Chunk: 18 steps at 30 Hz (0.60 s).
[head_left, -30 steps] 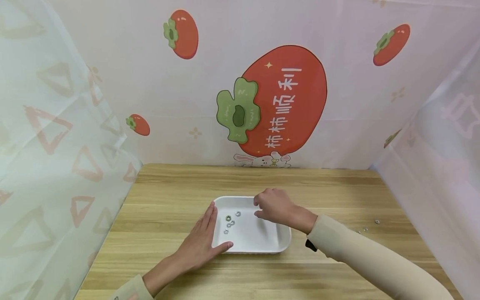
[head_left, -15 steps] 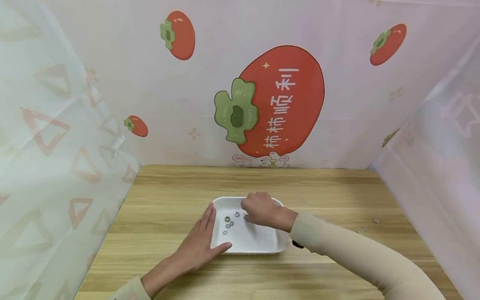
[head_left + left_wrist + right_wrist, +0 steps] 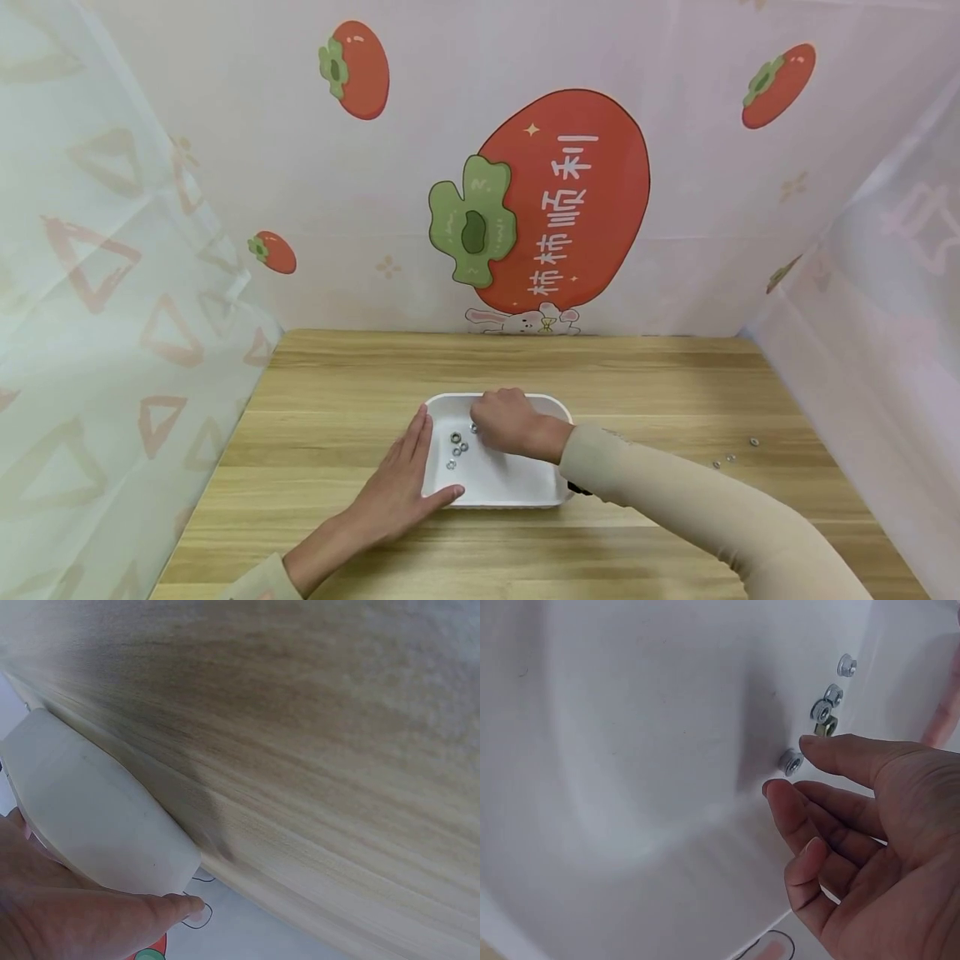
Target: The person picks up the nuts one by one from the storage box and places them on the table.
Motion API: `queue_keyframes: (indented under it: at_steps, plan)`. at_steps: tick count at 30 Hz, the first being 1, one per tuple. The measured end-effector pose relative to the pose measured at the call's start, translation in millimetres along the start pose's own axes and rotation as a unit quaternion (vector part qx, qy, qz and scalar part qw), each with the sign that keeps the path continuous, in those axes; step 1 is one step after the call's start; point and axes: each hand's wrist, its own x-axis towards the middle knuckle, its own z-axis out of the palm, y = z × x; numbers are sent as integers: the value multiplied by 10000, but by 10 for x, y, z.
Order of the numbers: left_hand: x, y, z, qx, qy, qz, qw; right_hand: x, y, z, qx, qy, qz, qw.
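A white rectangular tray (image 3: pixel 525 487) holds several small metal nuts near its left end. In the right wrist view a silver flange nut (image 3: pixel 791 761) lies between the parted thumb and index fingertip of my right hand (image 3: pixel 512 423); its other fingers are bent. Beside it sit a yellowish nut (image 3: pixel 826 726) and more silver nuts (image 3: pixel 821 712), one (image 3: pixel 847 666) a little apart. My left hand (image 3: pixel 393 492) rests against the tray's left side, fingers straight along the wall and thumb over the near rim. The left wrist view shows that thumb along the tray's outer wall (image 3: pixel 97 802).
A few small metal pieces (image 3: pixel 731 457) lie on the wooden table (image 3: pixel 337 375) to the right, beyond my right sleeve (image 3: pixel 660 475). Patterned cloth (image 3: pixel 390 183) stands behind the table and along both sides.
My right hand has moved left and lower over the tray, up to the nut nearest it. My left hand has stayed on the tray's side.
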Motion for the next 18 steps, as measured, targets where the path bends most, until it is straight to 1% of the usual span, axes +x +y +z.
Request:
queue_keyframes:
  at_steps: [11,18]
  plan:
    - [-4,8,9,-40,31,23,10000,91,-41,133,-384,95,-125,9991]
    - [-3,8,10,-68,98,47,9999,97,-45,136,-624,215,-230,9976]
